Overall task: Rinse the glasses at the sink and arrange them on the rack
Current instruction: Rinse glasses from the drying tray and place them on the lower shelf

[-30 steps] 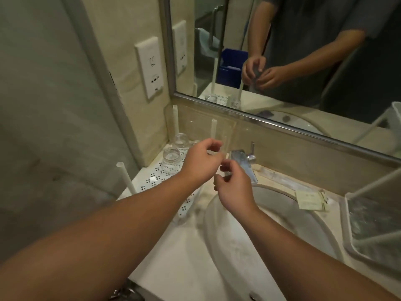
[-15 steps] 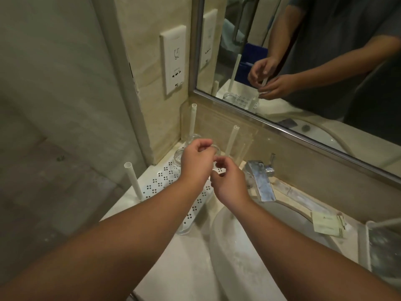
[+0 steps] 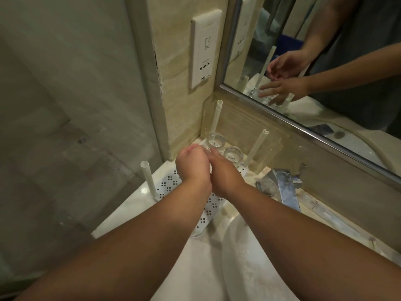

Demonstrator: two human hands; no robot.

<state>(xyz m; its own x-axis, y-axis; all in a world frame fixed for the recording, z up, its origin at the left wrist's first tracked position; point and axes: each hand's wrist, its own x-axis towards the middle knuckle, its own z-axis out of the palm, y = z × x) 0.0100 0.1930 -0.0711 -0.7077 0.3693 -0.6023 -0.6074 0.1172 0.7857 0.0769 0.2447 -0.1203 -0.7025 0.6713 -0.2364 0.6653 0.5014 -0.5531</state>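
Two clear glasses stand upside down at the rack's far end, one (image 3: 214,141) in the corner and one (image 3: 233,154) to its right. The white perforated rack (image 3: 167,184) lies on the counter left of the sink (image 3: 249,268). My left hand (image 3: 192,168) and my right hand (image 3: 225,173) are pressed close together over the rack, just in front of the glasses. A third glass (image 3: 206,150) peeks out between them, mostly hidden. In the mirror my right hand's fingers are straight and touch that glass, while my left hand's fingers curl loosely around nothing.
White posts rise from the rack at the front left (image 3: 147,179), back corner (image 3: 217,116) and right (image 3: 258,146). A chrome faucet (image 3: 284,187) stands right of the hands. A wall socket (image 3: 205,46) and the mirror (image 3: 325,61) are behind.
Both hands moved left from the faucet to the rack and came down onto it with the small glass. The fingers that pinched it have loosened. The camera has swung left.
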